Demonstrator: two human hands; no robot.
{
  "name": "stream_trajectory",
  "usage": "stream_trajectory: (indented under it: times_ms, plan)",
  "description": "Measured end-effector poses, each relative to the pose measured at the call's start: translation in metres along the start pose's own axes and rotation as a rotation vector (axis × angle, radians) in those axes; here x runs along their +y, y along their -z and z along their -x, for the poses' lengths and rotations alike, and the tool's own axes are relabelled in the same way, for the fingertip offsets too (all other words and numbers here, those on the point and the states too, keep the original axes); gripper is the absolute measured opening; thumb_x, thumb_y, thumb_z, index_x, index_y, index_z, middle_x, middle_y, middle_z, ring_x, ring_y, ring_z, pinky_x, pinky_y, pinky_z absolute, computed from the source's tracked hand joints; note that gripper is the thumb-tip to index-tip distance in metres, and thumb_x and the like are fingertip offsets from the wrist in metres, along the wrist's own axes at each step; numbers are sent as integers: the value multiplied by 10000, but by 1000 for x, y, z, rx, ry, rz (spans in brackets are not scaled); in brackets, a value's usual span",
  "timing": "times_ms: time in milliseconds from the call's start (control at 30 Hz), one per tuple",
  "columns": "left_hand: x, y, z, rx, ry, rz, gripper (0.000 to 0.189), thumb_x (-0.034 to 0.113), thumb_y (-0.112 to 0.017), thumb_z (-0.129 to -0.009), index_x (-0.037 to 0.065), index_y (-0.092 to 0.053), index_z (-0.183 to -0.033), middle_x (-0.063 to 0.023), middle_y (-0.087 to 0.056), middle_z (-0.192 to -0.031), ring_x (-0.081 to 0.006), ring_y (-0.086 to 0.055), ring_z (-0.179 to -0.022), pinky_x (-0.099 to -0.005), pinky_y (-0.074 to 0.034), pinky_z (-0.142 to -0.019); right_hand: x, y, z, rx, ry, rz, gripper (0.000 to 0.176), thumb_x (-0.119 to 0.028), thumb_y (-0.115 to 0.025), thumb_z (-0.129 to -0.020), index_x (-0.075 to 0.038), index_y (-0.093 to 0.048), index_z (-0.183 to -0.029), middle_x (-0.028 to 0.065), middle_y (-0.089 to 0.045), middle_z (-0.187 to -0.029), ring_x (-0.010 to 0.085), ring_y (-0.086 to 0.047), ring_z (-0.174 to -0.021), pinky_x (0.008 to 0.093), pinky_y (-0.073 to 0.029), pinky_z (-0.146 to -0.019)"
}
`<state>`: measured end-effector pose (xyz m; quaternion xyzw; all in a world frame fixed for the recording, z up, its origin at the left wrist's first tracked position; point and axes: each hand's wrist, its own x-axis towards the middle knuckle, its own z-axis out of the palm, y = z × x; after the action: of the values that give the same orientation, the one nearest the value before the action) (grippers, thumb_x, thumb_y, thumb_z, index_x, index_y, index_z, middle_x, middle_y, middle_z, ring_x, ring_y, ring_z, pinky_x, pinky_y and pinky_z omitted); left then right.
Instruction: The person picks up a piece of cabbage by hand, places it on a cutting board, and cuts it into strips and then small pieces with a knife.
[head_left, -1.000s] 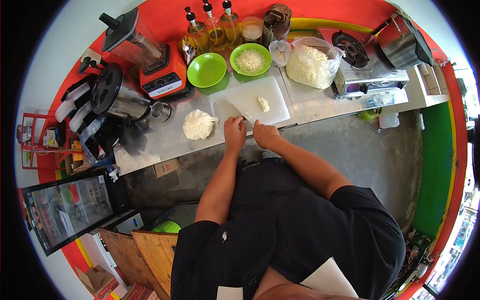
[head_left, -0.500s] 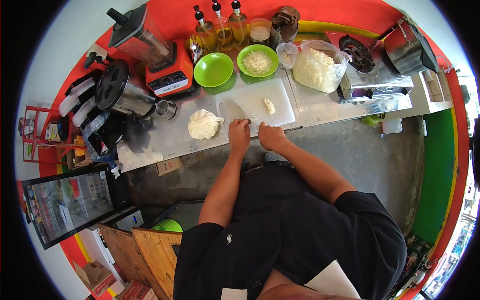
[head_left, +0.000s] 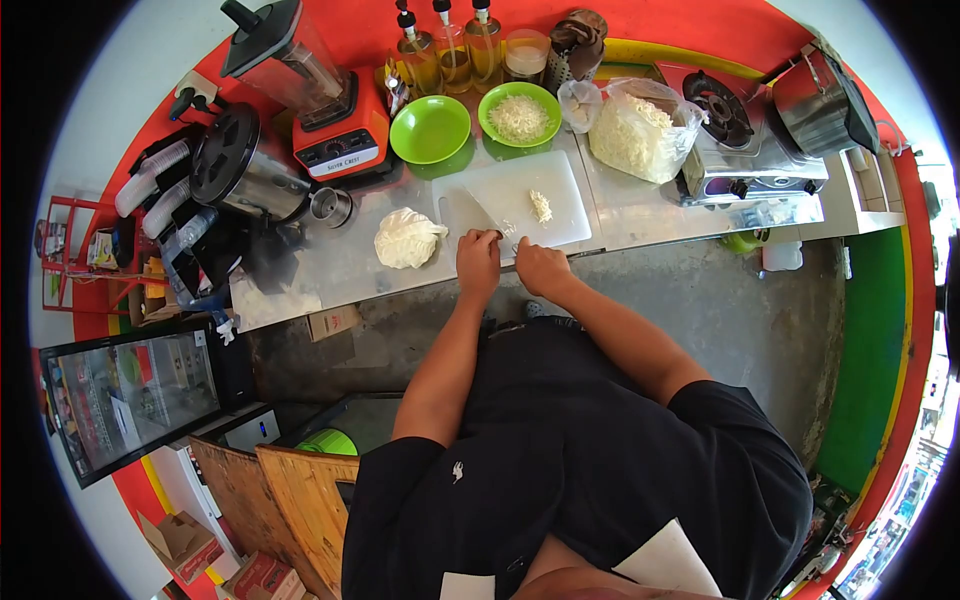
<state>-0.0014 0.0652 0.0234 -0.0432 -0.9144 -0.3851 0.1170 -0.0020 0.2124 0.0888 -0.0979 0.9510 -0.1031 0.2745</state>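
Note:
A white cutting board (head_left: 560, 180) lies near the counter's front edge. On it sits a small heap of chopped pale pieces (head_left: 541, 206), with a few bits scattered by my hands. A knife (head_left: 487, 208) lies slanted across the board's left part, its thin blade pointing away to the left. My right hand (head_left: 541, 268) is closed at the knife's near end, over the handle, which is mostly hidden. My left hand (head_left: 479, 262) is closed beside the blade, with a small dark spot at its fingertips. Left of the board rests a pale, crumpled-looking lump (head_left: 408, 238).
Behind the board stand an empty green bowl (head_left: 430, 150) and a green bowl of pale shreds (head_left: 519, 140). A plastic bag of shreds (head_left: 640, 140) is near the stove (head_left: 745, 165). An orange blender (head_left: 340, 145), pump bottles (head_left: 452, 68) and a steel cup (head_left: 331, 207) stand around.
Both hands keep nearly the same place at the board's front edge. More small bits show on the board by the fingertips. The view has shifted slightly.

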Motion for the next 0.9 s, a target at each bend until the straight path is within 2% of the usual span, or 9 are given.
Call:
stream_trajectory:
  times_ms: [433, 500, 800, 900]
  plan:
    - [4, -2, 2, 49, 38, 8, 127, 56, -634, -888, 89, -728, -966, -125, -641, -912, -344, -596, -902, -433, -474, -813, 0, -11, -2, 57, 36, -2, 199, -64, -574, -918, 16, -490, -1079, 274, -716, -996, 399, -721, -980, 467, -574, -852]
    - [6, -3, 1, 62, 43, 5, 126, 49, -635, -883, 87, -727, -960, -125, -641, -906, -343, -596, -900, -432, -473, -810, 2, -15, 0, 27, -29, -31, 199, -66, -574, -916, 20, -497, -1078, 277, -714, -1006, 401, -719, -985, 468, -573, -857]
    - [5, -14, 4, 125, 59, -36, 109, 53, -641, -874, 69, -722, -946, -131, -650, -904, -346, -597, -900, -432, -472, -811, 8, -4, -2, 60, 125, 2, 226, -93, -603, -905, 15, -491, -1068, 278, -719, -972, 411, -725, -958, 475, -581, -841]
    - [7, -16, 5, 158, 97, -27, 106, 45, -640, -872, 55, -717, -944, -127, -657, -914, -341, -600, -901, -426, -475, -817, 13, -14, 3, 55, 72, -5, 221, -91, -600, -905, 13, -496, -1070, 268, -722, -970, 411, -729, -938, 470, -585, -825]
